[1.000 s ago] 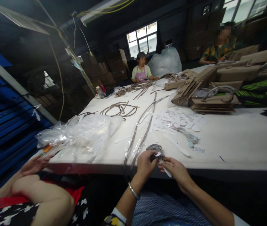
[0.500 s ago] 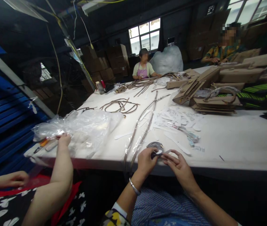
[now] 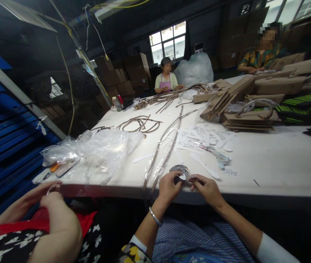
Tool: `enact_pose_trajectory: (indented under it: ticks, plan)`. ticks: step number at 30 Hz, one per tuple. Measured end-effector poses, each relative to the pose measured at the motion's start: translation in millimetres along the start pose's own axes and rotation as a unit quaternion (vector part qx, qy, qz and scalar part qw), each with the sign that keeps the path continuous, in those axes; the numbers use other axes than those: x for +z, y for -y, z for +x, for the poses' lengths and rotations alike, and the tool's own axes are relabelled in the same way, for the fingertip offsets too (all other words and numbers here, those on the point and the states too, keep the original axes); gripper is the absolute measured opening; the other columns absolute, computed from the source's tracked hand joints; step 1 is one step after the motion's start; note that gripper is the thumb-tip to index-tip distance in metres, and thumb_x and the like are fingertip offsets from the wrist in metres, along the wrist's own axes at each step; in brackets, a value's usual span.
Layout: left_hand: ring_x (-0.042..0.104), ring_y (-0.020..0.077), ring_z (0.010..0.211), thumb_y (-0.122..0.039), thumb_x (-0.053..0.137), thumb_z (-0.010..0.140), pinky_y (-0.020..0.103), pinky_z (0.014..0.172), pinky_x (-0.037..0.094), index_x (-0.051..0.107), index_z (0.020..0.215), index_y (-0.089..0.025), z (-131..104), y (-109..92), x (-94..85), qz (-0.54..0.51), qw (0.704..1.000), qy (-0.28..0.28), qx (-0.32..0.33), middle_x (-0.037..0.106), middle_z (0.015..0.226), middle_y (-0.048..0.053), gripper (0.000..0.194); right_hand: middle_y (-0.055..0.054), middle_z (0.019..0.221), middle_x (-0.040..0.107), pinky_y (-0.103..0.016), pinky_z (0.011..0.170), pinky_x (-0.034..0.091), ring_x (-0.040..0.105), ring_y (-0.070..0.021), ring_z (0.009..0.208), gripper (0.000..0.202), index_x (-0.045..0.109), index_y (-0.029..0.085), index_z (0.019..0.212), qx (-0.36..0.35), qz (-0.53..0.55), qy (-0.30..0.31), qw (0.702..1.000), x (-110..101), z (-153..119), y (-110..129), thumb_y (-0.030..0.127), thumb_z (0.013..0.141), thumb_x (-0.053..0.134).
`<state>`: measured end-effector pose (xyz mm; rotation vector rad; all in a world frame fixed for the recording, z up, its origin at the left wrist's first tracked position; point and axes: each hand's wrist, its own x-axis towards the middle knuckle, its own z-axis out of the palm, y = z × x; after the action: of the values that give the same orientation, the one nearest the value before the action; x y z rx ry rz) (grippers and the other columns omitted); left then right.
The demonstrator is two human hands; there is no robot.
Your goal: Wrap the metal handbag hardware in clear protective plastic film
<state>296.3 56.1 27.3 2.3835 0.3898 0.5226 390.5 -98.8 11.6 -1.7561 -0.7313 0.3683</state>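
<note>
At the table's front edge, my left hand [image 3: 170, 188] is closed around a coiled strap [image 3: 179, 168], which looks grey and shiny as if wrapped in clear plastic and has a small gold-coloured metal bit. A white scrap [image 3: 182, 177] shows by the left thumb. Just right of the coil, my right hand [image 3: 205, 188] has its thumb and fingers pinched together; what they hold is too small to make out. Two long brown straps in clear film [image 3: 158, 155] lie left of my hands and hang over the edge.
White paper strips [image 3: 203, 137] and scissors [image 3: 215, 155] lie beyond my hands. Beige handbags [image 3: 250, 118] are piled at right. Clear plastic bags [image 3: 98, 146] and looped straps [image 3: 140, 124] lie at left. A co-worker's hands [image 3: 52, 191] are close on my left; two people sit across.
My right hand's fingers, spread before, have closed into a pinch beside the coil. The co-worker on the left has drawn an arm back from the plastic bags, bringing both hands together.
</note>
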Motion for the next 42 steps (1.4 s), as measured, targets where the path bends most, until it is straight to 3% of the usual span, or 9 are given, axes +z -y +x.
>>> enact_pose_trajectory:
  ticks: [2, 4, 10, 13, 17, 21, 25, 29, 42]
  plan:
    - [0.068, 0.0202, 0.091, -0.019, 0.070, 0.075, 0.030, 0.080, 0.051, 0.069, 0.101, -0.025, 0, -1, -0.3, 0.006, 1.000, -0.001, -0.001, 0.074, 0.100, 0.000, 0.027, -0.001, 0.061, 0.070, -0.028, 0.054, 0.051, 0.064, -0.0183, 0.055, 0.029, 0.072, 0.019, 0.090, 0.055, 0.046, 0.004, 0.997, 2, 5, 0, 0.044, 0.084, 0.058]
    - [0.068, 0.0205, 0.092, -0.018, 0.069, 0.075, 0.030, 0.080, 0.051, 0.068, 0.101, -0.026, -1, -2, 0.5, 0.012, 1.000, -0.005, -0.001, 0.074, 0.101, 0.000, 0.028, -0.003, 0.067, 0.073, -0.026, 0.054, 0.051, 0.067, -0.0192, 0.061, 0.028, 0.072, 0.019, 0.087, 0.079, 0.092, 0.005, 0.993, 4, 11, 0, 0.044, 0.080, 0.063]
    - [0.066, 0.0230, 0.098, -0.015, 0.064, 0.077, 0.034, 0.086, 0.051, 0.065, 0.110, -0.025, -8, -4, 6.0, 0.049, 0.998, -0.025, 0.029, 0.072, 0.106, 0.004, 0.035, -0.006, 0.074, 0.074, -0.024, 0.053, 0.048, 0.069, -0.0194, 0.066, 0.033, 0.069, 0.017, 0.089, 0.096, 0.126, -0.013, 0.987, 7, 21, -2, 0.047, 0.075, 0.067]
    - [0.066, 0.0224, 0.096, -0.017, 0.063, 0.078, 0.033, 0.084, 0.051, 0.064, 0.109, -0.026, -10, -5, 7.3, 0.046, 0.998, -0.036, 0.017, 0.072, 0.105, 0.003, 0.032, -0.003, 0.063, 0.070, -0.024, 0.051, 0.045, 0.064, -0.0164, 0.056, 0.035, 0.069, 0.016, 0.086, 0.098, 0.127, -0.014, 0.987, 4, 18, -1, 0.049, 0.076, 0.066]
    - [0.068, 0.0210, 0.092, -0.022, 0.063, 0.080, 0.031, 0.081, 0.051, 0.065, 0.103, -0.027, -9, -7, 7.8, 0.024, 0.999, -0.042, -0.014, 0.073, 0.099, 0.000, 0.024, 0.003, 0.051, 0.061, -0.023, 0.051, 0.042, 0.056, -0.0130, 0.048, 0.033, 0.069, 0.017, 0.082, 0.079, 0.098, 0.017, 0.992, -1, 12, 0, 0.049, 0.080, 0.062]
    - [0.067, 0.0216, 0.096, -0.020, 0.065, 0.079, 0.032, 0.084, 0.051, 0.067, 0.104, -0.027, -9, -8, 7.6, 0.028, 0.999, -0.045, -0.013, 0.073, 0.103, 0.001, 0.026, 0.003, 0.057, 0.062, -0.024, 0.057, 0.045, 0.058, -0.0131, 0.051, 0.029, 0.068, 0.019, 0.076, 0.033, 0.030, 0.065, 0.997, -2, 12, 2, 0.046, 0.082, 0.061]
    - [0.069, 0.0204, 0.094, -0.024, 0.060, 0.084, 0.030, 0.084, 0.052, 0.067, 0.106, -0.027, -7, -8, 4.7, 0.025, 0.999, -0.035, -0.004, 0.074, 0.102, 0.001, 0.023, 0.002, 0.062, 0.065, -0.024, 0.056, 0.045, 0.059, -0.0138, 0.052, 0.032, 0.069, 0.019, 0.076, 0.034, 0.006, 0.085, 0.996, -1, 15, 5, 0.048, 0.083, 0.056]
    - [0.070, 0.0203, 0.093, -0.026, 0.051, 0.091, 0.029, 0.083, 0.052, 0.067, 0.109, -0.028, -4, -7, 4.1, 0.043, 0.998, -0.047, -0.008, 0.075, 0.102, 0.002, 0.024, 0.002, 0.059, 0.064, -0.024, 0.056, 0.044, 0.058, -0.0141, 0.051, 0.034, 0.067, 0.019, 0.069, 0.048, -0.009, 0.086, 0.995, 0, 19, 5, 0.047, 0.083, 0.055]
    - [0.069, 0.0172, 0.089, -0.019, 0.055, 0.087, 0.025, 0.076, 0.052, 0.065, 0.101, -0.025, -9, 2, 8.6, 0.006, 0.998, -0.063, 0.016, 0.074, 0.094, 0.000, 0.018, 0.003, 0.044, 0.057, -0.023, 0.048, 0.037, 0.054, -0.0137, 0.043, 0.035, 0.067, 0.019, 0.064, 0.057, -0.020, 0.093, 0.994, 4, 28, 3, 0.047, 0.082, 0.056]
